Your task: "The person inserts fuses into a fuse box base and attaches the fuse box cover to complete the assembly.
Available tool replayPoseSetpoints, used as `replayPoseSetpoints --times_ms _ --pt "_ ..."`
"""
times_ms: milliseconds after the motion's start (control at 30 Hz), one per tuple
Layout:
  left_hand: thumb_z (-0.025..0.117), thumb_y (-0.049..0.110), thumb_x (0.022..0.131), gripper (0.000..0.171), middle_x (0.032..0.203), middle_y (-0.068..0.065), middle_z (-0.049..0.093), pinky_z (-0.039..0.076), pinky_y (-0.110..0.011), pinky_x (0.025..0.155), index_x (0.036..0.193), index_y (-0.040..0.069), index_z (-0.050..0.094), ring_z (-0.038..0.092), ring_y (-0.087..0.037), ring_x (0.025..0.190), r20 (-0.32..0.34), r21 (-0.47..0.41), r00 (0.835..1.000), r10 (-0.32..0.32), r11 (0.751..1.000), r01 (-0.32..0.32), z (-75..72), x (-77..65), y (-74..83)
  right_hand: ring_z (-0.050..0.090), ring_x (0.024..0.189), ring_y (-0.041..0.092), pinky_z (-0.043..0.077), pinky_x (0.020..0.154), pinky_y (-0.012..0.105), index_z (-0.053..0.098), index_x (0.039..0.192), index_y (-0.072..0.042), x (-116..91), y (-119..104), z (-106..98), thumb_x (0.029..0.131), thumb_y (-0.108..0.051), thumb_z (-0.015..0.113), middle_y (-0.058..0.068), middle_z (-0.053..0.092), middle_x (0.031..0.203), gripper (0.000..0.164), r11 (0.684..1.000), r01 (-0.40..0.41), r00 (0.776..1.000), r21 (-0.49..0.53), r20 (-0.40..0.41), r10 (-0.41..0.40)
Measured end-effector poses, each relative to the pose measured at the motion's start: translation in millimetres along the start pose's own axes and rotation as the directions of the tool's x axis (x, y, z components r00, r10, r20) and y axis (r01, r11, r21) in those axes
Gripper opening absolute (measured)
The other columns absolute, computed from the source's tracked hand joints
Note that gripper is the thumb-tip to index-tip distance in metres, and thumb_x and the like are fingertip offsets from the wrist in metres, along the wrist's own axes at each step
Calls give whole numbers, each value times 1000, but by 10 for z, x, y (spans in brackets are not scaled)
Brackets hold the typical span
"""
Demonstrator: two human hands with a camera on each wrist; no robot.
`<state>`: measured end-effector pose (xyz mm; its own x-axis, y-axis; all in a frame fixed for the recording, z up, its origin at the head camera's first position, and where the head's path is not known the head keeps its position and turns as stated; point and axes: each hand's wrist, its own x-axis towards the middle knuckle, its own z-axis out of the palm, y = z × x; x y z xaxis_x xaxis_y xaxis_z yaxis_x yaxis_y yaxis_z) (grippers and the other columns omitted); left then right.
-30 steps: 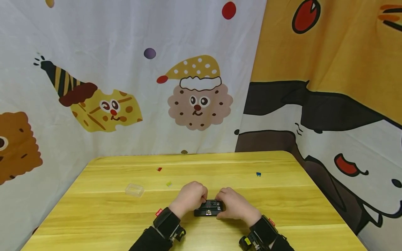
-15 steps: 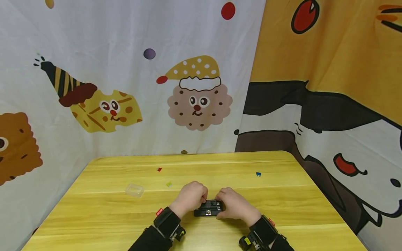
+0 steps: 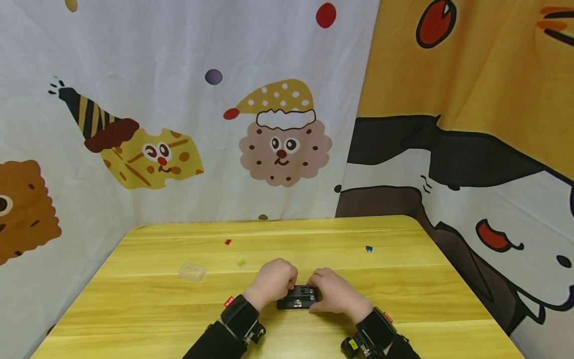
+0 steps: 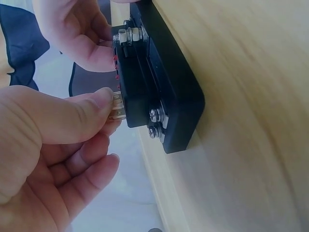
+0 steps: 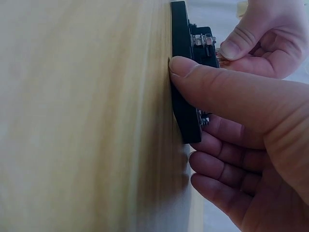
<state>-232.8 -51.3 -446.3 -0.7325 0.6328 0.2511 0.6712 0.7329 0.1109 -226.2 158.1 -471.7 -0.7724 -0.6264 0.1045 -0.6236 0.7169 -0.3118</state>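
A clear tray [image 3: 192, 272] is sitting toward the left edge of a wood-grain worktop [image 3: 134, 309], while a small red piece [image 3: 227, 242] is lying nearer the far edge and a yellow-green piece [image 3: 241, 263] is resting closer in. A person's left hand [image 3: 271, 282] is pinching a small clear piece [image 4: 117, 107] at the top of a black block [image 3: 296, 304], which is lying midway between the left and right edges. The right hand [image 3: 335, 294] is gripping the block's right end between thumb and fingers. A blue piece [image 3: 369, 249] is sitting toward the far right corner.
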Motion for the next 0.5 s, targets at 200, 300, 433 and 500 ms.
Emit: replayPoseSetpoints --times_ms 200,300,433,500 --pt "79 5 78 32 62 12 48 40 -20 57 62 20 56 47 -5 61 13 11 1000 -15 1000 15 12 10 -7 49 89 13 49 81 31 70 103 -9 5 -3 -3 69 -34 90 -4 58 97 47 1000 -1 1000 1 3 1" --pt "79 4 77 32 62 12 48 40 -20 57 62 20 56 47 -5 61 8 23 1000 -9 1000 8 19 8 -8 50 90 13 49 82 31 70 103 -9 5 -6 -4 69 -35 90 -4 58 97 47 1000 -2 1000 1 4 2" --pt "80 5 77 30 62 11 48 41 -21 57 63 20 57 47 -6 61 6 36 1000 -6 999 6 19 1 1 50 89 13 49 82 31 70 103 -9 2 -11 -9 69 -34 90 -4 58 97 47 1000 -4 1000 3 4 4" --pt "80 6 78 30 62 11 47 41 -21 57 64 19 57 47 -6 61 11 38 1000 -12 999 12 18 -4 8 50 89 13 49 82 31 70 103 -9 -1 -14 -10 69 -34 90 -4 58 97 47 1000 -6 1000 2 5 6"
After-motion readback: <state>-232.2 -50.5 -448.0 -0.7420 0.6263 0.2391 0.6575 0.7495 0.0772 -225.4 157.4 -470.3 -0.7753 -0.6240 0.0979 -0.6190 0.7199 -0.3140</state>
